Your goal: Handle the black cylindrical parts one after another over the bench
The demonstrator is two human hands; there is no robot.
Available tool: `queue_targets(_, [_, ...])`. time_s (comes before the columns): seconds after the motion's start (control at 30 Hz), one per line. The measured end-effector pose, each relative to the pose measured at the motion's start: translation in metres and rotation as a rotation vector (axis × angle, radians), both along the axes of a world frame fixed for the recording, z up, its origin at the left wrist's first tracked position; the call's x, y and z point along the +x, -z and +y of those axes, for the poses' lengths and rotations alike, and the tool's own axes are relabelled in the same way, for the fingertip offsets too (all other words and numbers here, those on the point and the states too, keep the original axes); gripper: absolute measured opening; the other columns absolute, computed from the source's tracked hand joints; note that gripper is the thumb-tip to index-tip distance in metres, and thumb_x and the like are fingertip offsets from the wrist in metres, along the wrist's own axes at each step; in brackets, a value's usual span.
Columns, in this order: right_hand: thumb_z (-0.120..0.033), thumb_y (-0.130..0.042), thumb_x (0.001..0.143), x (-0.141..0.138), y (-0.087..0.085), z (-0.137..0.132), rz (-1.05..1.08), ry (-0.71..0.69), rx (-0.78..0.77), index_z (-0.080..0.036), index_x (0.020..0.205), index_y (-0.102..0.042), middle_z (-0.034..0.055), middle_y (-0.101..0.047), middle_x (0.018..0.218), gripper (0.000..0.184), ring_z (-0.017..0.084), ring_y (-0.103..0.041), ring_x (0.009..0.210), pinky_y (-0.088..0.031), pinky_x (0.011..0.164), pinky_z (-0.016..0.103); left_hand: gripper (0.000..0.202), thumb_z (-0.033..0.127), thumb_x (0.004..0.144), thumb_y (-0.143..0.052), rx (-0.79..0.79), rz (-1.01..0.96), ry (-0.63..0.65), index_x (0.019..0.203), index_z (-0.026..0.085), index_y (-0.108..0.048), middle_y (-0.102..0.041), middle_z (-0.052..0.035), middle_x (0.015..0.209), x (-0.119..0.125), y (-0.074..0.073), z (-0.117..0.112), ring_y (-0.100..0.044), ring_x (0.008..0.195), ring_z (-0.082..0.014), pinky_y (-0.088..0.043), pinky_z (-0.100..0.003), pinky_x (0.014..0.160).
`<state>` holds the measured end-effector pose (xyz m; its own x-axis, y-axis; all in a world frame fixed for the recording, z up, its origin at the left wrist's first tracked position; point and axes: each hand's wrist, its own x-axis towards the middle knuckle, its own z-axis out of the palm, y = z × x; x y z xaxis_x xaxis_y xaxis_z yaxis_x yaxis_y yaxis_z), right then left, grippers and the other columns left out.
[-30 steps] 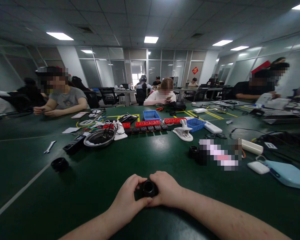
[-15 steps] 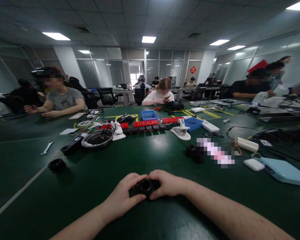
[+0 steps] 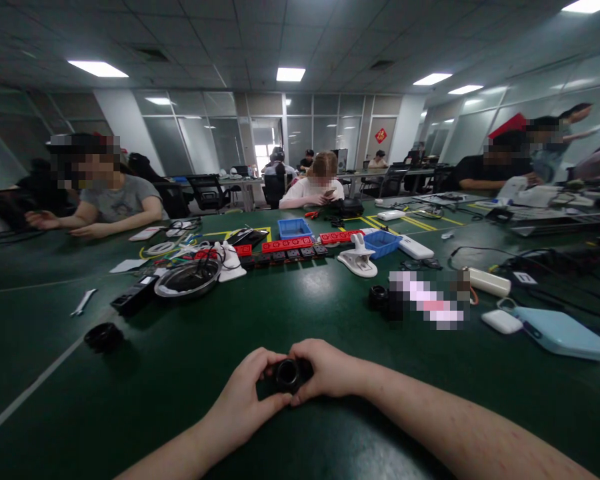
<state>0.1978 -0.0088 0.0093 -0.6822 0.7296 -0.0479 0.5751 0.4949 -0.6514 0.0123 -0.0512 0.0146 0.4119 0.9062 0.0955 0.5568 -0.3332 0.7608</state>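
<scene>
Between my two hands, low over the green table [image 3: 200, 363], is a dark black part with a round, ring-shaped opening [image 3: 287, 375] turned toward me; its exact kind I cannot make out. My left hand [image 3: 253, 393] grips its left side, thumb at the near edge and fingers along the far side. Curled round the right side, my right hand [image 3: 327, 369] has its thumb tip near the left thumb and covers much of that side. Further left lies a black ribbed round piece [image 3: 104, 338]. A similar black ring-shaped piece [image 3: 379, 298] sits to the right, beyond my hands.
A metal bowl [image 3: 189, 280] with cables, a wrench [image 3: 84, 303], red power strips [image 3: 287, 244], blue trays [image 3: 381, 243] and a white clamp base [image 3: 358, 263] stand farther back. A light-blue case [image 3: 567, 333] lies right. Several people sit around, one in grey [image 3: 123, 198] at left.
My right hand has shifted slightly over the black part, covering more of its right side. The left fingers have bent a little. The whole view has turned slightly, moving the table things left.
</scene>
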Motion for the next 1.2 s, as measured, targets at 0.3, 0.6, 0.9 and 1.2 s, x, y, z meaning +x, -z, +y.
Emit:
queue_targets(0.3, [-0.057,-0.065,0.058,-0.022,0.004,-0.017,-0.208,0.260,0.329,-0.016,0.075,-0.055,0.0062,-0.060,0.077,0.046,0.021,-0.055,0.069,-0.040,0.059,0.029,0.023,0.019,0.068,-0.064,0.028,-0.009,-0.173,0.091,0.018,-0.059,-0.056,-0.0029,0.084,0.003,0.010,0.001,-0.052,0.079,-0.0225,-0.043,-0.033,0.069])
queue_targets(0.6, [-0.040,-0.073,0.062,0.000,-0.003,-0.003,0.004,-0.073,0.140,-0.018,0.098,-0.060,0.0021,-0.061,0.088,0.045,0.018,-0.055,0.081,-0.041,0.070,0.027,0.028,0.023,0.074,-0.060,-0.016,0.004,0.049,0.102,0.022,-0.057,-0.058,-0.0040,0.097,-0.006,-0.004,0.006,-0.053,0.086,-0.0218,-0.044,-0.031,0.072])
queue_targets(0.9, [-0.023,-0.073,0.064,0.006,-0.003,0.008,0.047,-0.181,0.072,-0.015,0.089,-0.063,-0.0034,-0.053,0.074,0.028,0.012,-0.050,0.070,-0.037,0.061,0.020,0.032,0.018,0.072,-0.062,-0.031,-0.030,0.147,0.103,0.023,-0.057,-0.055,-0.0032,0.099,-0.010,-0.007,0.009,-0.052,0.088,-0.0202,-0.043,-0.029,0.074])
queue_targets(1.2, [-0.042,-0.075,0.058,0.000,0.003,-0.002,-0.030,0.049,0.043,-0.017,0.081,-0.058,-0.0030,-0.057,0.072,0.038,0.012,-0.051,0.062,-0.032,0.050,0.019,0.025,0.019,0.068,-0.064,-0.040,0.006,-0.058,0.093,0.021,-0.059,-0.056,-0.0024,0.088,0.001,-0.001,0.000,-0.052,0.083,-0.0221,-0.043,-0.032,0.072])
